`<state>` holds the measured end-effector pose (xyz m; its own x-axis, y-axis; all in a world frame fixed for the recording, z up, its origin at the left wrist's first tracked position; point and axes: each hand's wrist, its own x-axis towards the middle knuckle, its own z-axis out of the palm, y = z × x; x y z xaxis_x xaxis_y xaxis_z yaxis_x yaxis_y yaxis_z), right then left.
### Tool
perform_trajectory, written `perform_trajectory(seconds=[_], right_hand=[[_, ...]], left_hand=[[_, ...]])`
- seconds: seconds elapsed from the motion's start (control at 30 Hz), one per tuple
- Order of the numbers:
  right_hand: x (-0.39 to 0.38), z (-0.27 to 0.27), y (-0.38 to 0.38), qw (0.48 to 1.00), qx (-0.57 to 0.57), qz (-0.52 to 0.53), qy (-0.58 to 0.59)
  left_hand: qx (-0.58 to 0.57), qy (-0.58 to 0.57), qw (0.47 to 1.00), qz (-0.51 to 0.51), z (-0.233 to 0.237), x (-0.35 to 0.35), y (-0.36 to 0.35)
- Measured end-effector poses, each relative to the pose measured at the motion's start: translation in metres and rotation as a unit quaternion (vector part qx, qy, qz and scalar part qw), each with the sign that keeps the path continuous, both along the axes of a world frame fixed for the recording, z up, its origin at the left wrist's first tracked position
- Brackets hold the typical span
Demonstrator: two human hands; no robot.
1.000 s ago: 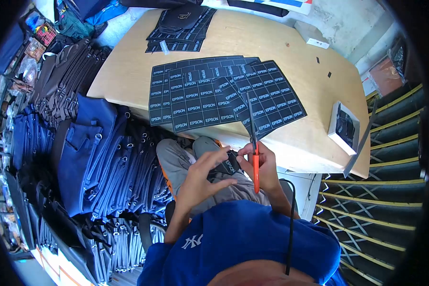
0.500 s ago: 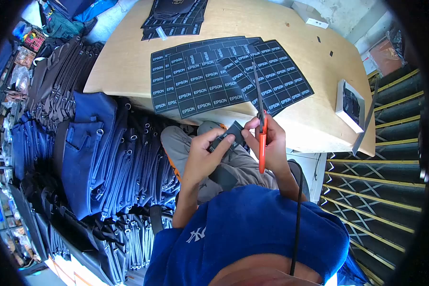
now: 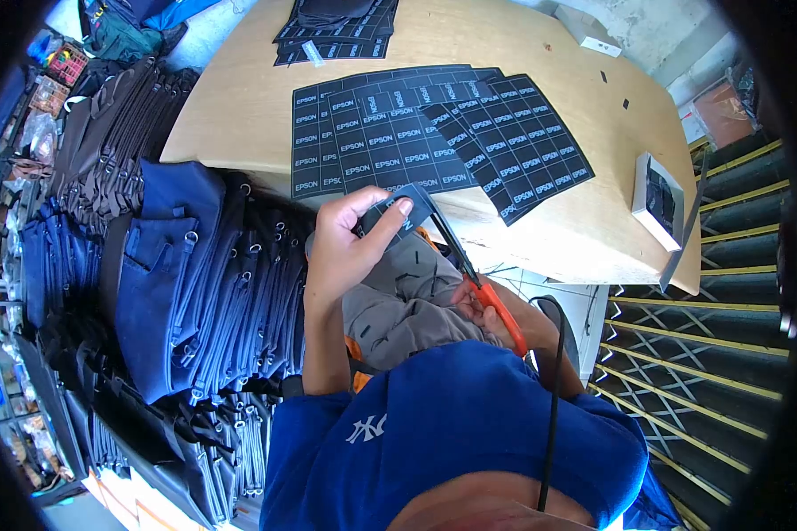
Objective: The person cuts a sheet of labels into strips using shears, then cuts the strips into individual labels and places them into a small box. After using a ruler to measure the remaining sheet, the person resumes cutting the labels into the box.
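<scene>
Between thumb and fingers, my left hand pinches a small dark label piece with white lettering, above my lap. My right hand is closed on the orange handles of the scissors. The scissor blades point up and left, and their tips lie at the right edge of the label piece. Beyond my hands, dark sheets printed with EPSON labels overlap on the table, some reaching its near edge.
A white open box with dark pieces stands at the table's right. More dark sheets lie at the back left. Bundles of blue bags and dark bags hang or lean at the left. A folding metal gate is on the right.
My left hand has moved up and left with the label piece. My right hand has let go of that piece and moved lower, and the scissors now tilt toward the piece.
</scene>
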<state>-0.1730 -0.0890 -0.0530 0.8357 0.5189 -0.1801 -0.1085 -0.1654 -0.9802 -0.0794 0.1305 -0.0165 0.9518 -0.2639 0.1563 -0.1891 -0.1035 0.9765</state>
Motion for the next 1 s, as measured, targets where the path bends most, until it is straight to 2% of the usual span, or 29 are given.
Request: perform_trajectory(seconds=[0.17,0.33,0.5,0.73,1.0], right_hand=[[0.005,-0.001,-0.001,1.000,-0.011,0.016,-0.009],[0.012,-0.004,-0.003,0.998,-0.040,0.021,-0.033],[0.016,0.001,-0.002,0.996,-0.082,0.016,-0.042],[0.018,-0.002,-0.001,0.997,-0.080,0.009,-0.023],[0.019,-0.006,0.000,0.997,-0.056,0.007,-0.052]], left_hand=[[0.006,0.003,1.000,-0.001,-0.002,0.002,0.001],[0.019,0.061,0.998,0.020,-0.006,0.004,0.006],[0.003,0.045,0.999,0.000,-0.003,0.004,0.003],[-0.014,0.049,0.998,-0.028,-0.008,0.006,0.001],[-0.018,0.023,0.999,-0.025,-0.013,0.006,-0.004]])
